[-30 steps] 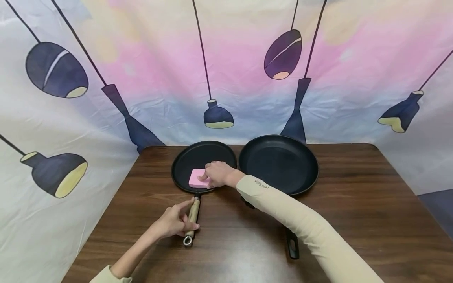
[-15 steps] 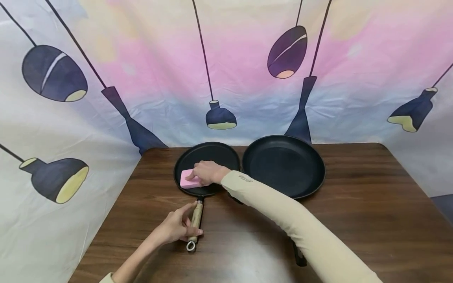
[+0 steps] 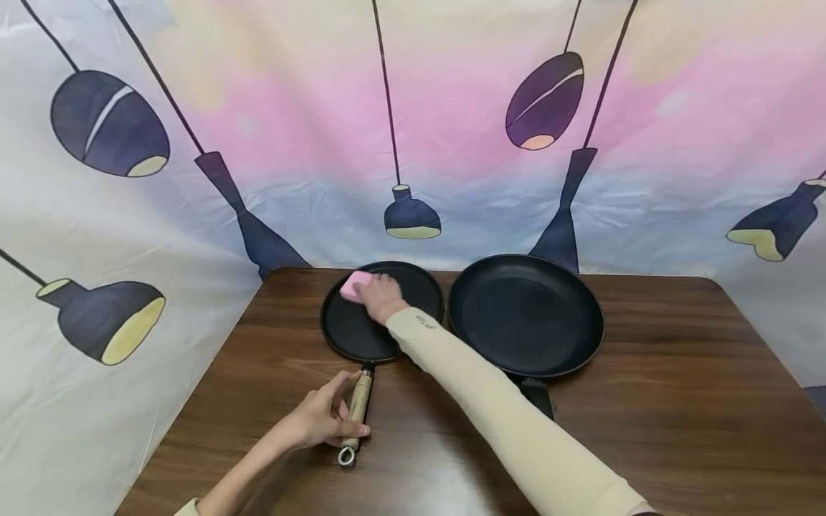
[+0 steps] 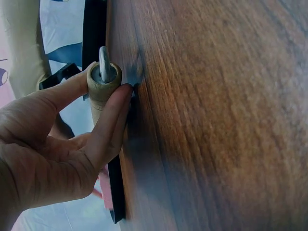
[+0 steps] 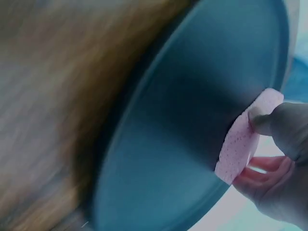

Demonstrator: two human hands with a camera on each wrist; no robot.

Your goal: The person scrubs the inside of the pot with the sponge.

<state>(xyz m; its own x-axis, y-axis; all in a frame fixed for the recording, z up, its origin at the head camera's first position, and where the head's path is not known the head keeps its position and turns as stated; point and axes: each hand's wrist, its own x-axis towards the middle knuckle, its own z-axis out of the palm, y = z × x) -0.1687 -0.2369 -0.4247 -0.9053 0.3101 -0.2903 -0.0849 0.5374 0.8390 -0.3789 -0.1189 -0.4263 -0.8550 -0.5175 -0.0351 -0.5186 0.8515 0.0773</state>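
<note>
A small flat black pan (image 3: 355,331) lies on the table, its wooden handle (image 3: 359,401) pointing toward me. My left hand (image 3: 320,414) grips that handle between thumb and fingers; the left wrist view shows the handle's end with its metal ring (image 4: 103,65). In my right hand (image 3: 382,292) is a pink sponge (image 3: 354,285), pinched by thumb and fingers against the pan's far left part. Up close in the right wrist view, the sponge (image 5: 243,139) stands with its edge on the pan's dark surface (image 5: 178,110). The sponge's right side is partly hidden by the hand.
A larger black frying pan (image 3: 525,315) sits just right of the small pan, its black handle (image 3: 537,396) partly covered by my right sleeve (image 3: 497,408). Both stand on a brown wooden table (image 3: 671,401). Behind hangs a cloth backdrop (image 3: 477,165) printed with lamps.
My right hand has slid the sponge left along the pan's near part, then up to its far left part. The left hand keeps its grip on the handle. The head view has shifted slightly.
</note>
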